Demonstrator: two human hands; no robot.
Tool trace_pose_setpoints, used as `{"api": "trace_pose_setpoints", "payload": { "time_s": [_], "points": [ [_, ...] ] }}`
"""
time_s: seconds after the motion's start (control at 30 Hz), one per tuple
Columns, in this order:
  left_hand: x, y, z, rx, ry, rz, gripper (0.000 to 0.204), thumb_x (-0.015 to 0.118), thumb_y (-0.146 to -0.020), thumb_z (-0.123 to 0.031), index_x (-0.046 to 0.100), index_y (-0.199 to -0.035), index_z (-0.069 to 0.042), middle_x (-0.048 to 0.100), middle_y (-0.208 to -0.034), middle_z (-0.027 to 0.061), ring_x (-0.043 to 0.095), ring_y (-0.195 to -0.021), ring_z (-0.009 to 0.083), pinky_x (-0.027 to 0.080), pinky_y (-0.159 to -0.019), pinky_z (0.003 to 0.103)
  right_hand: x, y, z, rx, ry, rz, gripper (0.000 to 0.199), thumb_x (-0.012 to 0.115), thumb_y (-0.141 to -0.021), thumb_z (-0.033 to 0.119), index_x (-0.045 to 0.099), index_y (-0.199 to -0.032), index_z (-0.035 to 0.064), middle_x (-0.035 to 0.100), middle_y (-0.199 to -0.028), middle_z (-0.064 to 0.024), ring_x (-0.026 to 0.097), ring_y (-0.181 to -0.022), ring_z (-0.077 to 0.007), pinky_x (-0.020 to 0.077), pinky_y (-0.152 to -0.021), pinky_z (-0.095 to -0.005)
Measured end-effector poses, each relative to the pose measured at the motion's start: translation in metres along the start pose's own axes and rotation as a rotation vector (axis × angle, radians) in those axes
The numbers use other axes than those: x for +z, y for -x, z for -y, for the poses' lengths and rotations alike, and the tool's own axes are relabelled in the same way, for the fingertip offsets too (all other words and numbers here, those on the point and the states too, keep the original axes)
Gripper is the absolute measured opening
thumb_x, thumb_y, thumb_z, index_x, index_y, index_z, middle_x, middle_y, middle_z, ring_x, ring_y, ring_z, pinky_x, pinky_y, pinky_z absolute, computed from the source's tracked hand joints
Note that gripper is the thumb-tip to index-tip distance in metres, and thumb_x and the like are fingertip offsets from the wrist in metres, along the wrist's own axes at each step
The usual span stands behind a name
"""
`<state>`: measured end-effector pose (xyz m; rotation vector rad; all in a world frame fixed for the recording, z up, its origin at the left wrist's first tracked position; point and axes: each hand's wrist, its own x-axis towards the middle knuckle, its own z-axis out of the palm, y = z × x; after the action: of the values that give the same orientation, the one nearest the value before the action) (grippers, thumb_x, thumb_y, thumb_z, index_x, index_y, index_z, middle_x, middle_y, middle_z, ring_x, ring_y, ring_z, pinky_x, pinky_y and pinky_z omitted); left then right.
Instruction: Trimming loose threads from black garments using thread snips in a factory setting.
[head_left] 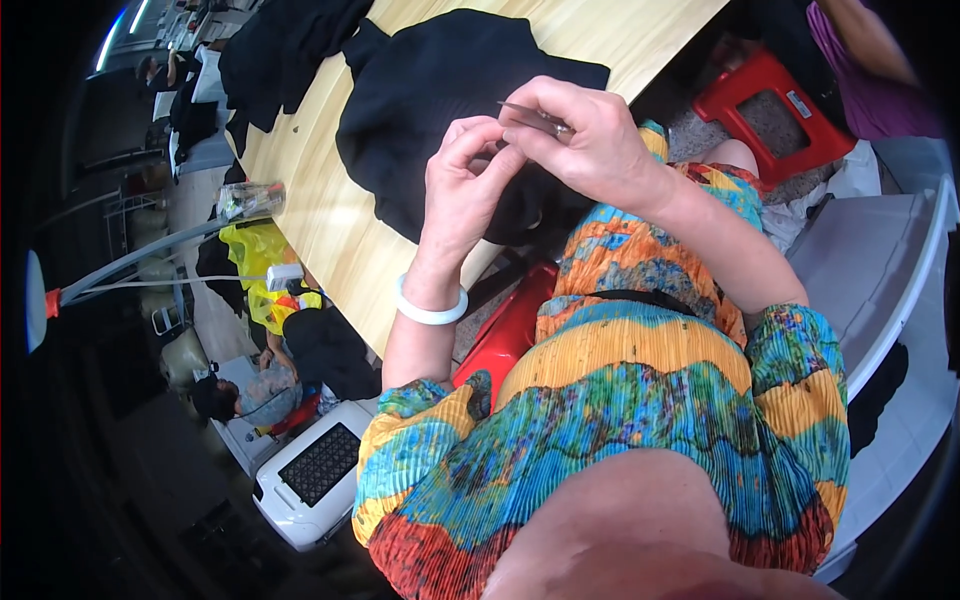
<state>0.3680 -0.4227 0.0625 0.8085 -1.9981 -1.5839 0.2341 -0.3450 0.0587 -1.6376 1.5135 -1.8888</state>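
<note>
In the head view, clasping a small metal tool (pixel 537 117) in the right hand (pixel 592 142), above a black garment (pixel 415 120) on the table (pixel 312 205). Holding the left hand (pixel 464 182) curled, fingertips close beside it; cannot tell whether pinching anything.

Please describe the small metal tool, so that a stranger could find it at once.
On the pale wooden table lies a black cloth. Over it, the right hand holds the tool. Its thin, pointed metal sets it apart from the black cloth.
</note>
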Motion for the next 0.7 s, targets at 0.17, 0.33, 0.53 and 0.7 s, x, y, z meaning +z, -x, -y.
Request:
{"api": "trace_pose_setpoints", "payload": {
  "time_s": [0.17,0.33,0.53,0.7],
  "points": [
    [0.003,-0.003,-0.001,0.118,-0.25,-0.034,0.009,0.062,-0.074,-0.003,0.061,-0.083,-0.001,0.052,-0.085,0.002,0.046,-0.064,0.0064,0.039,-0.056,0.019,-0.004,0.004,-0.005,0.09,-0.047,0.041,0.015,0.059,-0.075,0.008,0.053,-0.087,0.0022,0.056,-0.068,-0.0096,0.058,-0.06,-0.0198,0.046,-0.054,-0.0269],
    [-0.014,-0.005,-0.006,0.104,-0.19,-0.098,0.008,0.057,-0.079,-0.004,0.061,-0.082,0.002,0.055,-0.089,0.0043,0.054,-0.075,0.0082,0.044,-0.066,0.02,-0.024,0.007,-0.011,0.369,0.235,0.231,0.038,0.055,-0.081,0.031,0.043,-0.106,0.0053,0.057,-0.078,-0.0122,0.059,-0.072,-0.0257,0.0461,-0.064,-0.034],
    [-0.033,-0.006,-0.015,-0.256,0.143,-0.011,0.009,0.059,-0.079,-0.012,0.061,-0.085,-0.005,0.059,-0.08,0.0009,0.053,-0.07,0.007,0.042,-0.059,0.02,-0.016,0.012,-0.016,0.11,0.291,0.345,0.023,0.054,-0.081,0.024,0.05,-0.091,0.0046,0.057,-0.077,-0.0103,0.058,-0.066,-0.0251,0.0452,-0.059,-0.0334],
    [-0.037,-0.011,-0.015,-0.334,0.381,0.04,0.006,0.058,-0.08,-0.012,0.056,-0.08,-0.007,0.058,-0.082,0.0026,0.054,-0.07,0.0079,0.048,-0.055,0.022,-0.013,0.008,-0.018,0.056,0.332,0.365,0.021,0.059,-0.078,0.021,0.052,-0.089,0.0048,0.057,-0.073,-0.0079,0.058,-0.064,-0.0216,0.0443,-0.055,-0.0302]
  ]
}}
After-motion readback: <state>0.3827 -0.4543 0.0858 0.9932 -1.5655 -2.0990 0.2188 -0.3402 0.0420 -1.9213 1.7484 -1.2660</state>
